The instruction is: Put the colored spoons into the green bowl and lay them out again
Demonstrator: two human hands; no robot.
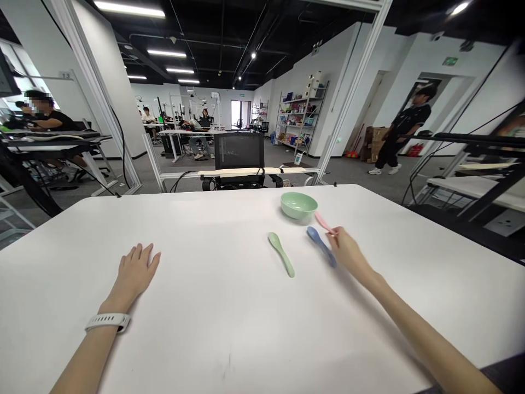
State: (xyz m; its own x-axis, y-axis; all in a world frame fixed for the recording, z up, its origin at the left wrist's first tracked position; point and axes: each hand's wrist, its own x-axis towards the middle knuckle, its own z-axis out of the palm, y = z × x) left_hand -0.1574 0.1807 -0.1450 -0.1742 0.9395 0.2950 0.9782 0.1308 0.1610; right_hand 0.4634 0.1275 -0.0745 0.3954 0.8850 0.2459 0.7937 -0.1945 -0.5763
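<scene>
My left hand [135, 271] lies flat on the white table [229, 306], fingers stretched out, holding nothing; a white watch sits on its wrist. My right hand [348, 253] reaches forward and pinches the handle of a pink spoon [324, 222], whose bowl end points toward a light green bowl [298, 204]. A blue spoon [320, 245] lies on the table just left of that hand, partly under its fingers. A green spoon [281, 254] lies further left, apart from both hands.
Beyond the table's far edge stand a black monitor [239, 151] and metal frame posts. Desks with seated people are at the left and back. A person in dark clothes [400, 131] walks at the right, by shelves and a doorway.
</scene>
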